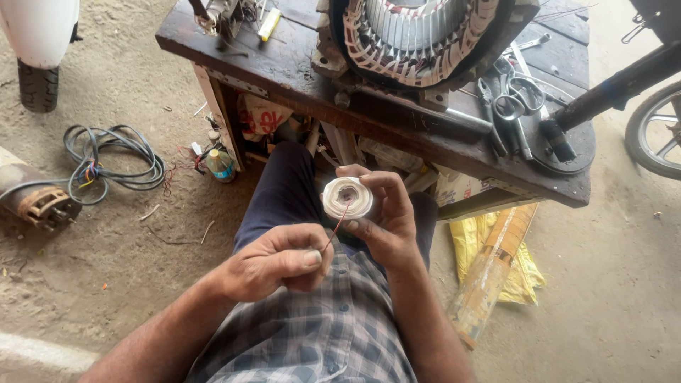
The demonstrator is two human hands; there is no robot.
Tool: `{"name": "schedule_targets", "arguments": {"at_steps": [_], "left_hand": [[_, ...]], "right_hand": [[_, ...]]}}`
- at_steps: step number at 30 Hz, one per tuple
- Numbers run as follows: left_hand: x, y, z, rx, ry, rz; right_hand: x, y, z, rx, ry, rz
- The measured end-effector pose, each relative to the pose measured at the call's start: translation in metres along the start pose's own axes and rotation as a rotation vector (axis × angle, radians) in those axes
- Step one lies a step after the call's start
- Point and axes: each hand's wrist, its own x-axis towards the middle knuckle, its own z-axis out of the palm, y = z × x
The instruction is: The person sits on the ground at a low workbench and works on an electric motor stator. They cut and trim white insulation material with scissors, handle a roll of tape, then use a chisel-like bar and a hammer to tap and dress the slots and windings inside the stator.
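At frame centre, the roll of tape (347,197) is white, with a thin reddish-brown wire (336,228) running from it. The shirt (319,333) below is grey-blue and white plaid; the trousers (280,191) are dark navy. The worktop (298,71) is dark brown wood. Lower right, a plastic bag (521,273) is yellow. At left, a coiled cable (106,159) is dark grey.

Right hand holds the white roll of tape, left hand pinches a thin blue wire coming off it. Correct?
Not quite. The wire is reddish-brown, not blue, as the head view shows. The rest stands: the right hand holds the white roll of tape and the left hand pinches the wire.
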Motion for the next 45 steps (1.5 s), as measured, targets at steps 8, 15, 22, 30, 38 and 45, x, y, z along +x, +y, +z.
{"name": "schedule_targets", "arguments": {"at_steps": [8, 15, 22, 30, 38, 45], "left_hand": [[0.008, -0.013, -0.008, -0.072, 0.141, 0.008], [0.008, -0.003, -0.009, -0.023, 0.354, -0.085], [0.014, 0.016, -0.014, -0.023, 0.479, -0.018], [0.015, -0.003, -0.021, 0.254, 0.432, 0.057], [0.024, 0.0, -0.012, 0.615, 0.575, 0.279], [0.02, 0.017, -0.002, 0.88, 0.457, 0.447]], "right_hand": [[0.003, -0.001, 0.004, -0.151, 0.033, -0.085], [0.007, -0.012, 0.018, -0.602, -0.042, -0.21], [0.011, -0.023, 0.034, -1.029, 0.023, -0.296], [0.011, -0.023, 0.04, -1.072, 0.104, -0.251], [0.008, -0.015, 0.039, -0.898, 0.061, -0.124], [0.003, -0.008, 0.035, -0.565, 0.043, 0.033]]}}
